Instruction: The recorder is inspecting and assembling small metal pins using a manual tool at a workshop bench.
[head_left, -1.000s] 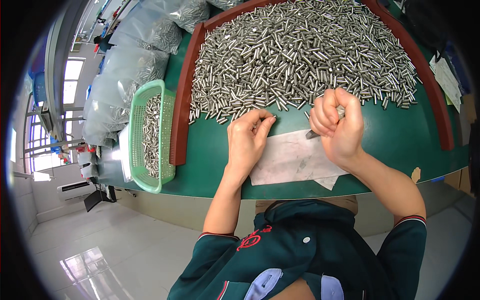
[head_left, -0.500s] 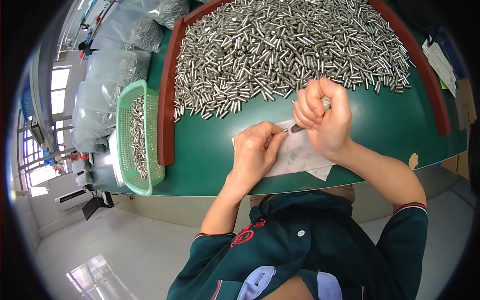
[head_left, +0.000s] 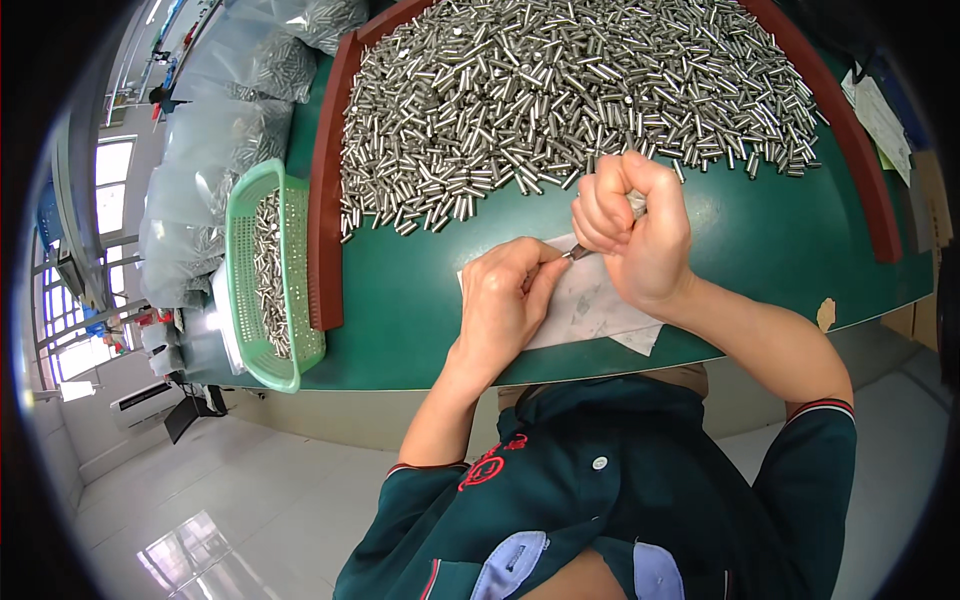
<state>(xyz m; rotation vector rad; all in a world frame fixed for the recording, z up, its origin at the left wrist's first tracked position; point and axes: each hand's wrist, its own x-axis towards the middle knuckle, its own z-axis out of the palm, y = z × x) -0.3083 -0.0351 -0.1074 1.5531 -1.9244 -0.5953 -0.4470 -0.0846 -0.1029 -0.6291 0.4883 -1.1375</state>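
Right hand (head_left: 640, 235) fisted on a metal pin (head_left: 580, 253); left hand (head_left: 505, 300) pinches its tip.

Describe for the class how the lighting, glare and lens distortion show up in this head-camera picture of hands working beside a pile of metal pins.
Head view: fisheye bends the green table's edge and leaves black corners; bright windows blow out at left; the glossy floor carries glare; the steel pins glint evenly; the left hand and right hand are sharp and softly lit.

Factory sorting bench, green worktop (head_left: 400, 310) heaped with metal pins (head_left: 560, 90), mesh basket (head_left: 262, 280), bagged parts (head_left: 215, 150)
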